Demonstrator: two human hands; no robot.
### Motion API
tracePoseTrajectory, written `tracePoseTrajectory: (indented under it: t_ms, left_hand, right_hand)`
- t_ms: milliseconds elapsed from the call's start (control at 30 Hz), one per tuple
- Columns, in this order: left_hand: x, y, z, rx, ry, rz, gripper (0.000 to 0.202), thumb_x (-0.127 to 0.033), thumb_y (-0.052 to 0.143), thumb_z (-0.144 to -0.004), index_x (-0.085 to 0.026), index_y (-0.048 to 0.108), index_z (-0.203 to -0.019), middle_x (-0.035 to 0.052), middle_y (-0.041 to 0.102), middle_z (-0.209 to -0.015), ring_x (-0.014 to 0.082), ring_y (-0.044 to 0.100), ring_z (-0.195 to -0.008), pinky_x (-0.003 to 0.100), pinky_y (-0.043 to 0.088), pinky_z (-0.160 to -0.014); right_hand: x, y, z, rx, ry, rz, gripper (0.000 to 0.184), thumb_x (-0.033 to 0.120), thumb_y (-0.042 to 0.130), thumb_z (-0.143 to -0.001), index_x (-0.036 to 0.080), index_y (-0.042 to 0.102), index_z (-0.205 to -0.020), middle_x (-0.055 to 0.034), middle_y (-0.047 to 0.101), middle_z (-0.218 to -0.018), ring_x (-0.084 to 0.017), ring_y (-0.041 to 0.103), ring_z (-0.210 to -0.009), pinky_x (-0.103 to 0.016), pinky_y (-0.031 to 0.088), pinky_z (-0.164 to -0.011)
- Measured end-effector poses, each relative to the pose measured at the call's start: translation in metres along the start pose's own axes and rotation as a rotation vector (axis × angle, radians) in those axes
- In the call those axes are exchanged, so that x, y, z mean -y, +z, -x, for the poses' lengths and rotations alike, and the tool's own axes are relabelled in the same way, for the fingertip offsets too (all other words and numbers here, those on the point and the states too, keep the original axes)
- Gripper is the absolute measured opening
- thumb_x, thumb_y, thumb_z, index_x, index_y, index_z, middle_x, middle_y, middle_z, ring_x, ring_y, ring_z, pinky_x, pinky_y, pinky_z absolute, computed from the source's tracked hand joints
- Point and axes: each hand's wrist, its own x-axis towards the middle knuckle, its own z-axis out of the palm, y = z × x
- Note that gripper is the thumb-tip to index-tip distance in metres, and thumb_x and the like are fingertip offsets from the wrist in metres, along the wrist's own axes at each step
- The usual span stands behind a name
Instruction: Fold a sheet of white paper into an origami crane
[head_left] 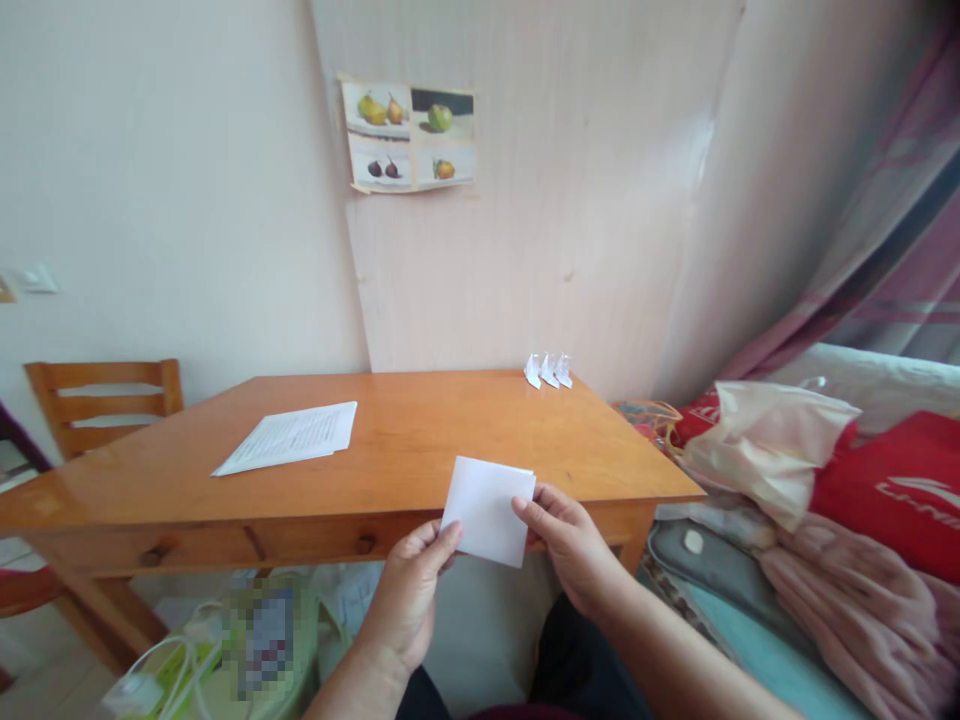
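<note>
Between both hands is a folded sheet of white paper (491, 510), roughly square, held in front of the table's near edge. My left hand (412, 580) pinches its lower left corner, thumb on top. On the right side, my right hand (566, 535) grips the edge with the thumb over the face and the fingers behind. A second layer shows at the upper right corner. Several small folded white paper shapes (549, 371) stand in a row at the table's far right corner. A stack of printed sheets (296, 436) lies on the left part of the table.
The wooden table (420, 425) has drawers along its front. A wooden chair (105, 405) stands at the left. Bags and cables (195, 660) lie beneath the table. To the right are a white bag (765, 440), a red bag (892, 480) and a pink cloth (855, 600).
</note>
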Motion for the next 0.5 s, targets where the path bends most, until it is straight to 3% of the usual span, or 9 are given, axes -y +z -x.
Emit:
tracePoseTrajectory:
  t_ms: [233,500]
  left_hand:
    - [0.006,-0.001,0.001,-0.003,0.016,-0.035,0.032,-0.042,0.076,-0.083,-0.017,0.078,-0.102,0.0085,0.077,-0.099,0.0183,0.065,-0.086,0.027,0.046,-0.081]
    - [0.006,0.000,0.000,-0.019,0.098,-0.069,0.055,-0.060,0.051,-0.095,-0.012,0.077,-0.104,0.0139,0.077,-0.099,0.0246,0.067,-0.093,0.035,0.046,-0.087]
  right_hand:
    - [-0.005,-0.003,-0.004,-0.082,0.004,-0.019,0.033,0.052,0.077,-0.078,0.020,0.072,-0.078,0.0005,0.065,-0.068,-0.013,0.048,-0.058,-0.028,0.036,-0.059]
    - [-0.007,-0.016,-0.008,-0.150,0.074,-0.135,0.037,0.053,0.081,-0.073,0.020,0.072,-0.085,-0.0022,0.065,-0.070,-0.016,0.053,-0.060,-0.029,0.039,-0.058]
